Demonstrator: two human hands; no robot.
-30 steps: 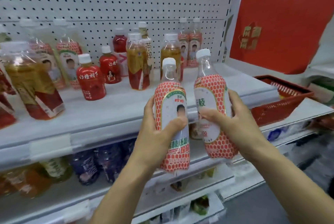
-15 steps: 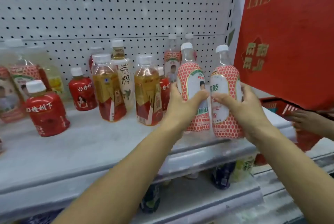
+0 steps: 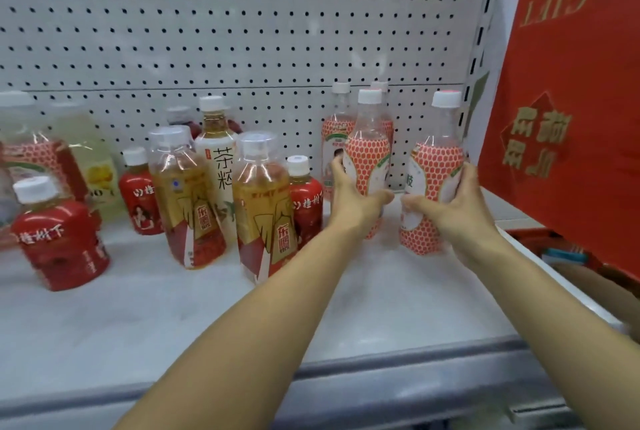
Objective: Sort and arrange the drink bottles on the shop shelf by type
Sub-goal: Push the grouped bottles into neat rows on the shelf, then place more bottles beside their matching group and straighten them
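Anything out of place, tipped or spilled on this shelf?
Nothing spilled or toppled. Types are mixed: one honeycomb-label bottle stands far left, away from the matching bottles at the right, and small red bottles sit scattered among amber tea bottles.

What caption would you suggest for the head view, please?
Left hand grips left honeycomb bottle, right hand grips right honeycomb bottle, at the right end of the shelf.

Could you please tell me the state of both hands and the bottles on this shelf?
left hand: grips left honeycomb bottle.
right hand: grips right honeycomb bottle.
left honeycomb bottle: upright, capped, held low at the shelf.
right honeycomb bottle: upright, capped, held likewise.
rear honeycomb bottles: standing, capped, by the pegboard.
amber tea bottles: standing, capped.
red bottles: standing, capped.
white tea bottle: standing, capped.
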